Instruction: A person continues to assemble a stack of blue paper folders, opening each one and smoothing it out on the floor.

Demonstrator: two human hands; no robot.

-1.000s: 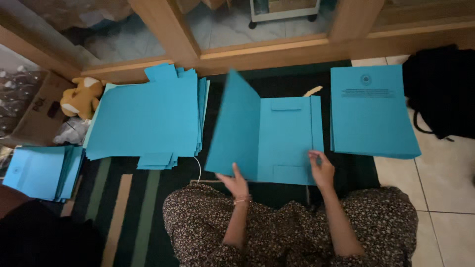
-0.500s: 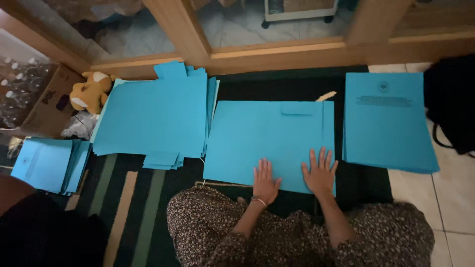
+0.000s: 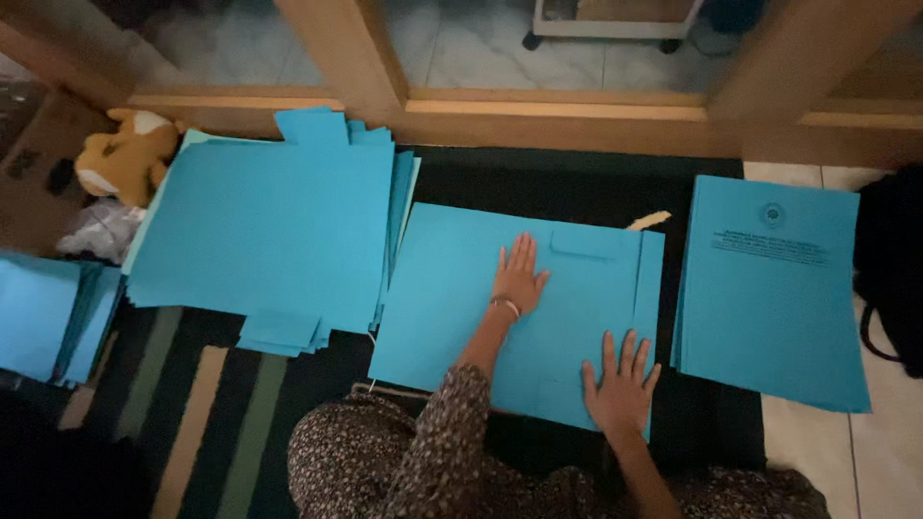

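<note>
The person sat on the floor with a closed blue folder (image 3: 452,298) lying flat on the dark striped rug (image 3: 221,413) right in front of their knees. Both palms were down on it: the left hand (image 3: 517,272) lay near the middle of the cover, fingers spread and flat, and the right hand (image 3: 621,383) pressed at the lower right corner, fingers fanned out too. Neither grip pinched anything; to my eye they were pressed there to flatten the folded card and set its crease, since a small tab showed near the top edge and a narrow strip ran down the right side. I counted two hands and one folder under them. To the left, touching or nearly touching it, lay one broad, loose heap of blue sheets (image 3: 264,235), too many and too overlapped to count, probably kept within reach. Further left sat one smaller blue stack (image 3: 43,312). To the right, just beside the folder, lay one neat pile of printed blue folders (image 3: 769,288), squared up. One stuffed toy (image 3: 120,154) sat at the far left near a wooden frame (image 3: 558,111), and one dark bag (image 3: 889,264) rested at the right edge.
</note>
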